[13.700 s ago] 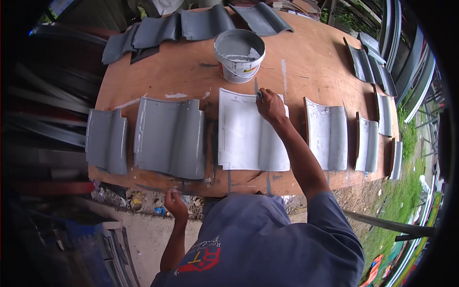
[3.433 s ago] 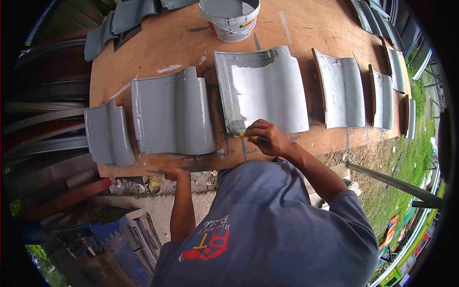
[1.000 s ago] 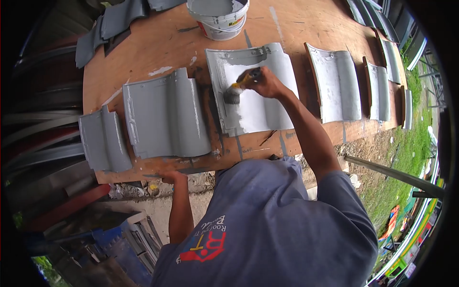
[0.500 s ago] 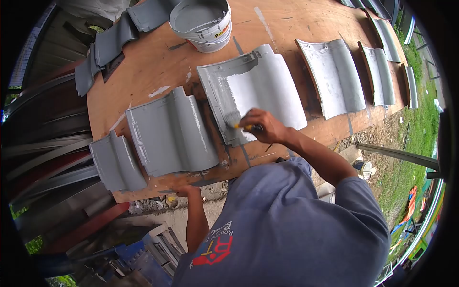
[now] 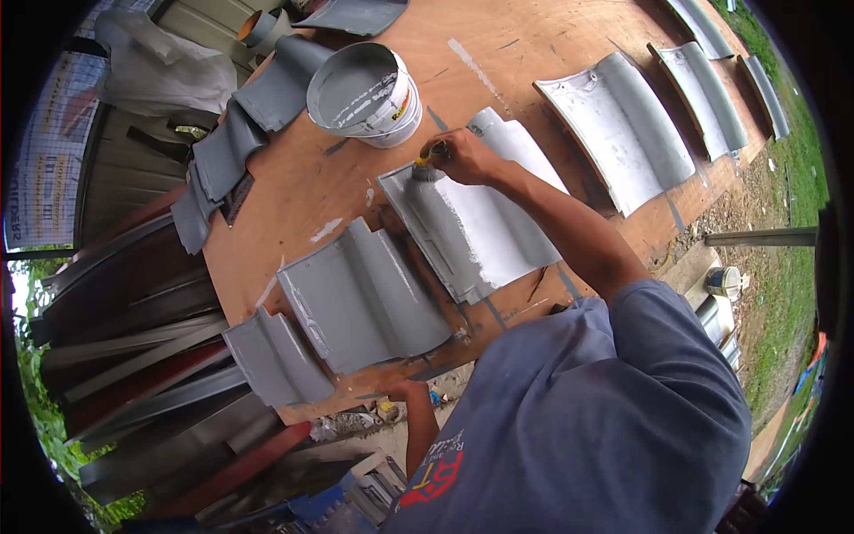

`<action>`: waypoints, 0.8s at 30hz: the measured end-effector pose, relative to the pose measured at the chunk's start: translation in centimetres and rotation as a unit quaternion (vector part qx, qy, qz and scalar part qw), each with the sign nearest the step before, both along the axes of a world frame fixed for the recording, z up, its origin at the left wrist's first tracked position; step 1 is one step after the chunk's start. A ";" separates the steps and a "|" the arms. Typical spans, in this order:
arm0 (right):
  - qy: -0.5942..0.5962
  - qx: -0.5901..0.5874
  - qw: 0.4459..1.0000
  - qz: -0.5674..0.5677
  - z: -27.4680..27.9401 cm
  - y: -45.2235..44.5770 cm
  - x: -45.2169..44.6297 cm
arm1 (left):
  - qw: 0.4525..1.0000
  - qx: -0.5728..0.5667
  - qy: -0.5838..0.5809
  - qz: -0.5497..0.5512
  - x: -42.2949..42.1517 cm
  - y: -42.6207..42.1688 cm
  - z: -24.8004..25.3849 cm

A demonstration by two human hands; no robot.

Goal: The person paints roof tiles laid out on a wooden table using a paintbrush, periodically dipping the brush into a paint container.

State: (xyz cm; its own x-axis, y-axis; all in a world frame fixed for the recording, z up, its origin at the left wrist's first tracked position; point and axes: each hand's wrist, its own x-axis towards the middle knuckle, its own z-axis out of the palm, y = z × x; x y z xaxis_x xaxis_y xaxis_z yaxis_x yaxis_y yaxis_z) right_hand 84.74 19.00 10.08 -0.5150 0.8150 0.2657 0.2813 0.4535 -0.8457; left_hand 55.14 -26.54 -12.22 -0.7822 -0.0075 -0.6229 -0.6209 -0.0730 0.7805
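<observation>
My right hand (image 5: pixel 467 157) is closed round a paintbrush (image 5: pixel 426 171), its bristles touching the upper left part of a curved roof tile (image 5: pixel 489 218). Wet grey paint covers this tile's left side, while the rest of its face is whitish. Just beyond the brush stands a white bucket (image 5: pixel 396 129) with grey paint inside. My left hand (image 5: pixel 407 390) is at the near edge of the wooden board (image 5: pixel 498 71), close to two grey-coated tiles, a larger one (image 5: pixel 365 303) and a smaller one (image 5: pixel 277 360). The left fingers are mostly hidden.
Several pale tiles, such as one wide tile (image 5: pixel 614 133), lie to the right. More grey tiles (image 5: pixel 227 151) line the far left edge. Long metal sheets (image 5: pixel 133 356) are stacked at left. A small pail (image 5: pixel 723 282) stands on the ground at right.
My right hand has carried the brush from the tile's near part up to its far end, nearer the bucket. My left hand stays at the board's edge. The view has shifted.
</observation>
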 end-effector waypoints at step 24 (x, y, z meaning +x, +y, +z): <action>-0.040 0.031 0.998 -0.039 1.0 -1.9 -0.4 | 0.998 -0.025 0.013 0.057 2.3 2.0 4.1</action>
